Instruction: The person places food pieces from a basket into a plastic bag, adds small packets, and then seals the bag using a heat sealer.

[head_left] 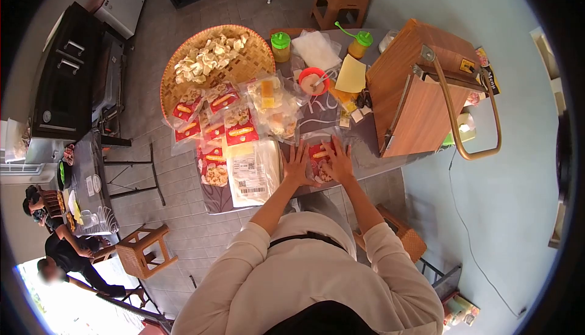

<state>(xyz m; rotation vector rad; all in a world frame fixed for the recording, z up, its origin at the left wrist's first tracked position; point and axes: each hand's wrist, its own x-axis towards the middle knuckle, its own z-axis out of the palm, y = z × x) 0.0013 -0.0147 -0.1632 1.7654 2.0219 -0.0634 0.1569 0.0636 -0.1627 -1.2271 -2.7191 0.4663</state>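
In front of me, a clear packet with a red label [319, 154] lies flat on the dark tablecloth. My left hand [297, 164] rests along its left side, fingers stretched out. Spread over its right part are the fingers of my right hand [339, 163], which cover some of it. Left of my left hand is a stack of white shipping pouches with a printed label [249, 173]. Several similar red-labelled snack packets [240, 126] overlap beyond the stack. Clear bags with yellow sachets [267, 96] lie close by.
A woven round tray [268, 60] holds pale crackers [210, 57] at the far left. Behind the packet stand a red bowl [314, 81] with a spoon and green-lidded jars [280, 46]. A large wooden box-like cabinet [405, 109] with a handle occupies the right side. Another person [70, 249] sits far left.
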